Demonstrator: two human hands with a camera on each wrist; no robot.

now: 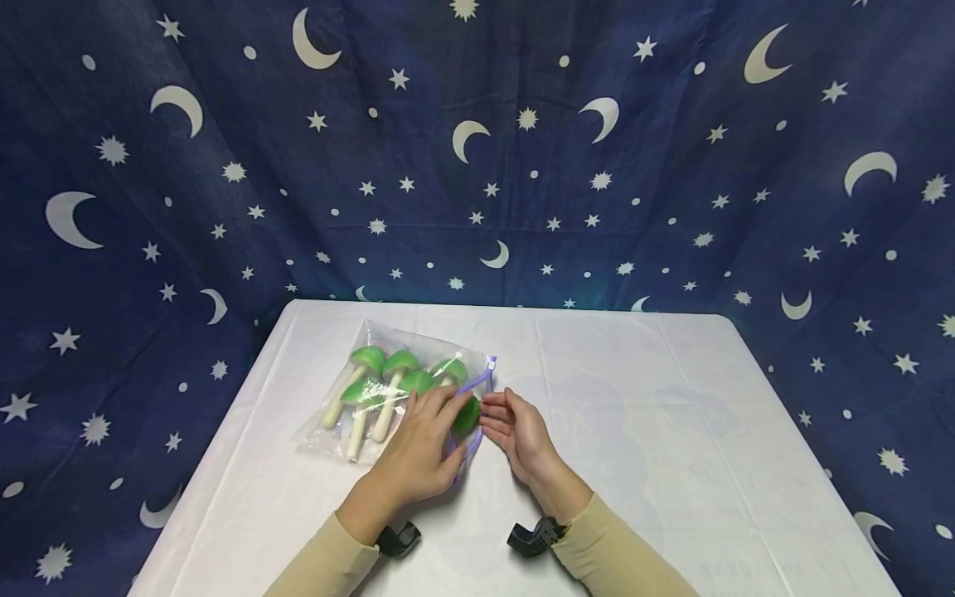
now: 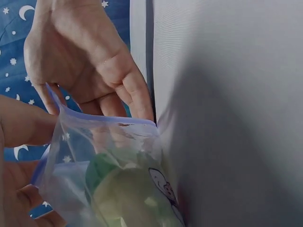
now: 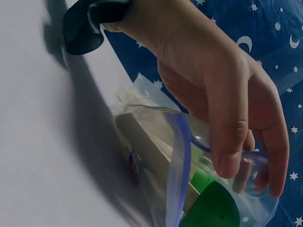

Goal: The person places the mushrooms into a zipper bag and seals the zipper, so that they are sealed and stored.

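A clear zip bag (image 1: 418, 338) with a purple closure strip (image 1: 477, 381) lies on the table, its mouth toward the right. Inside are several toy mushrooms (image 1: 367, 360) with green caps and pale stems. My left hand (image 1: 418, 452) lies over the mouth end. In the right wrist view its thumb (image 3: 228, 163) and fingers pinch the film beside the strip. One green mushroom cap (image 1: 467, 417) sits right at the mouth. From the right, my right hand (image 1: 526, 435) reaches there with extended fingers, palm turned inward. Through the film, the left wrist view shows its fingertips close to that cap.
A white cloth covers the table (image 1: 634, 431). Behind and beside it hangs a dark blue curtain (image 1: 671, 149) with moons and stars. Each wrist carries a black camera mount (image 1: 399, 539). The bag lies left of the table's middle.
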